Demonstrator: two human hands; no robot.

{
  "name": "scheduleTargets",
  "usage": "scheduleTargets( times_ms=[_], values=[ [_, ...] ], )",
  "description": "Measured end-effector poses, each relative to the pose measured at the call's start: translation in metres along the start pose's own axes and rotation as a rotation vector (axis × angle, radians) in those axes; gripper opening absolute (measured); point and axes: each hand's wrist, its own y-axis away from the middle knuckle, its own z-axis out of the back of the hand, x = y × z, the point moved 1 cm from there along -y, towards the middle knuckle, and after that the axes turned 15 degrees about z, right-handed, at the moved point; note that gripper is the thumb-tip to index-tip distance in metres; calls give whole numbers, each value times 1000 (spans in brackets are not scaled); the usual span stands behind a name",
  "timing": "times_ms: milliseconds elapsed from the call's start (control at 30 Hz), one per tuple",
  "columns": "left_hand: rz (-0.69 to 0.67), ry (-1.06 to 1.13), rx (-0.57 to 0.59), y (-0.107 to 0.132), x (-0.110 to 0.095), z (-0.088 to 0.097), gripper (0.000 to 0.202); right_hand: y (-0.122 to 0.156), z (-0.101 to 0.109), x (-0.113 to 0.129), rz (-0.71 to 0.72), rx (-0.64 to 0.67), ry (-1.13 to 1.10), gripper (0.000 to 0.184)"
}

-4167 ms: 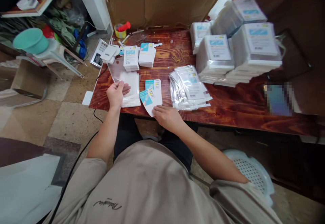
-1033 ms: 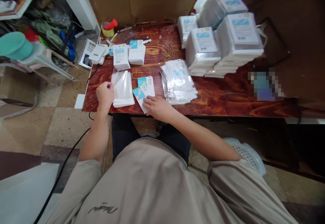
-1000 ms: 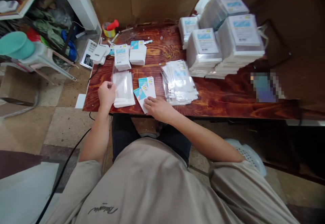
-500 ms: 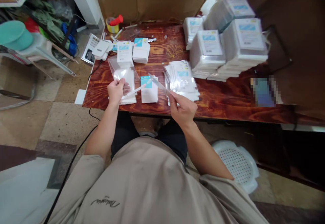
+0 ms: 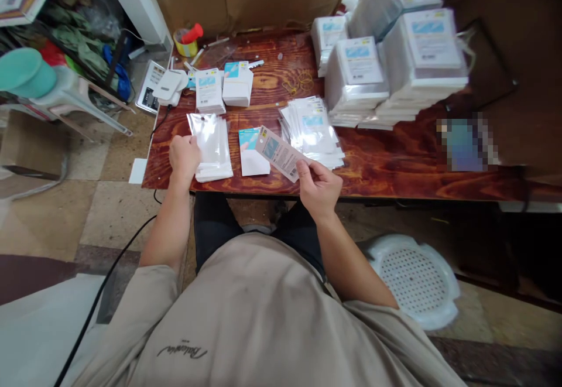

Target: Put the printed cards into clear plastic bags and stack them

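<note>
My right hand point(image 5: 319, 186) is closed on a packaged card in a clear sleeve point(image 5: 278, 152), held tilted just above the wooden table point(image 5: 386, 164) near its front edge. My left hand point(image 5: 184, 154) is curled at the left edge of a stack of empty clear bags point(image 5: 211, 144), fingers on the top bag. Between the hands lies a small pile of white and blue cards point(image 5: 252, 150). Right of it sits a fanned pile of filled sleeves point(image 5: 314, 132).
Tall bundles of packed sleeves point(image 5: 395, 65) fill the back right. Two small card stacks point(image 5: 223, 85), a white device point(image 5: 167, 85) and a tape roll point(image 5: 184, 40) sit at the back left. A white plastic stool point(image 5: 415, 278) stands to my right; a black cable point(image 5: 109, 276) crosses the floor.
My right hand lifted a card off the pile, it went into a clear bag, and now holds the filled sleeve toward the right. My left hand went back down onto the bag stack.
</note>
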Motion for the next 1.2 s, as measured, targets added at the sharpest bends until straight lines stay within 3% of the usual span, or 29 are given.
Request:
scheduleTargets(
  times_ms=[100, 167, 233, 300, 367, 433, 533, 667, 900, 1200],
  values=[
    [-39, 89, -109, 2, -1, -3, 26, 1, 2, 2, 8, 2, -7, 33],
    [-3, 309, -129, 3, -3, -8, 23, 0, 3, 5, -8, -17, -31, 32],
    [138, 654, 12, 6, -6, -16, 16, -1, 2, 9, -68, -34, -107, 33],
    [301, 1015, 266, 13, -12, -25, 7, -1, -1, 13, -176, -16, -242, 37],
    [386, 1260, 469, 22, -20, -32, 19, 1, -5, 15, -298, 60, -375, 41],
    [407, 1366, 547, 33, -28, -37, 27, 4, -10, 16, -394, 143, -450, 44],
    [412, 1388, 547, 47, -37, -40, 28, 6, -12, 14, -450, 177, -471, 44],
    [393, 1377, 557, 62, -41, -40, 26, 0, -10, 8, -414, 135, -424, 43],
    [310, 1263, 647, 79, -34, -35, 44, -11, -7, 3, -370, 77, -373, 41],
    [281, 1198, 634, 84, -26, -18, 52, -6, -9, 20, -317, 67, -351, 42]
  ],
)
